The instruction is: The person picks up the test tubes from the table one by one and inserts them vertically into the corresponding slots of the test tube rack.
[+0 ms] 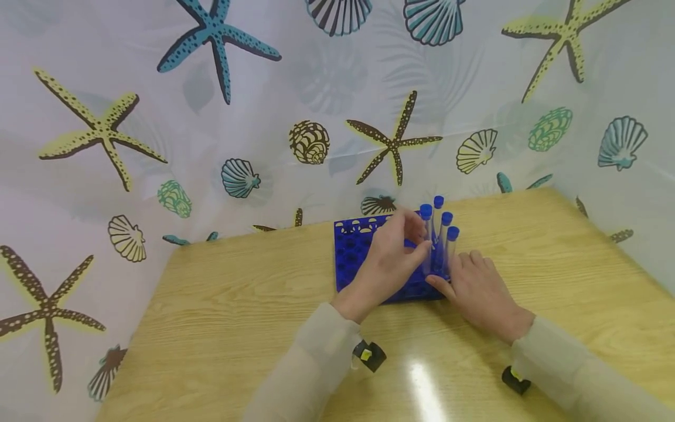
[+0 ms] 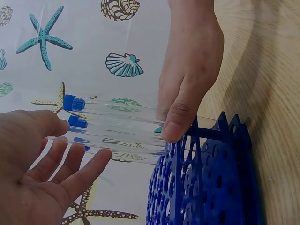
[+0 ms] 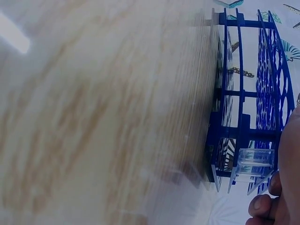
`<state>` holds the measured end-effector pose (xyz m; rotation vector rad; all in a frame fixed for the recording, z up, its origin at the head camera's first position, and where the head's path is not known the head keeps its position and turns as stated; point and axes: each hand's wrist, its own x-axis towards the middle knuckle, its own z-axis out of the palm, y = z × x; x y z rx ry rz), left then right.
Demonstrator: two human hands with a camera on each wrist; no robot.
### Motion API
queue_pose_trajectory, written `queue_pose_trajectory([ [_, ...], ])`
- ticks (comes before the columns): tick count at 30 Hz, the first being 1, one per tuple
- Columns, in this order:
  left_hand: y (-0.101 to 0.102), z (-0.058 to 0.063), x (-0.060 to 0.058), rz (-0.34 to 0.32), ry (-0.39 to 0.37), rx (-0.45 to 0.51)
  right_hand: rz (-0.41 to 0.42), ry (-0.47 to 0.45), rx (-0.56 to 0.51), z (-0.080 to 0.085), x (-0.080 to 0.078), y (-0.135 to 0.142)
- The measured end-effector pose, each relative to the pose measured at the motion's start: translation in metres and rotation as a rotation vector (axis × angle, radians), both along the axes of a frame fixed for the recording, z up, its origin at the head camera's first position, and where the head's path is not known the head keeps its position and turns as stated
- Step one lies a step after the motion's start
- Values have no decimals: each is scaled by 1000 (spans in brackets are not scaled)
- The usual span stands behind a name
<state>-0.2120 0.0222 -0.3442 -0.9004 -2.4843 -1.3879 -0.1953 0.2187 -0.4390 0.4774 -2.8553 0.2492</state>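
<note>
A blue test tube rack [image 1: 352, 252] sits on a wooden table [image 1: 253, 293], near its far edge. Four clear test tubes [image 1: 442, 235] with blue caps [image 1: 446, 218] stand upright in the rack's right end, grouped close together.

The person's left hand [image 1: 387, 258] hovers over the rack, just beside the leftmost tube. Its fingers are loosely bent and spread, with the thumb near the caps in the left wrist view; whether a fingertip touches a tube cannot be told. The right hand [image 1: 480, 287] is at the rack's front right corner, its thumb laid across the front beside the tubes and its other fingers bent at the right end. How firmly those fingers grip the rack, if at all, cannot be told.

Both arms wear pale long sleeves [image 1: 311, 357], and a black wrist piece with a yellow patch [image 1: 370, 356] shows at each cuff. Behind the table hangs a white cloth [image 1: 258, 117] printed with starfish and seashells. A bright reflection lies on the table between the forearms.
</note>
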Motion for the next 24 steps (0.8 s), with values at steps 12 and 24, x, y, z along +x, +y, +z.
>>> queue_pose_trajectory([
  [12, 4, -16, 0, 41, -49, -45, 1, 26, 1, -1, -1, 0],
  [24, 5, -23, 1, 46, -83, -91, -7, 13, -1, 0, 0, 0],
])
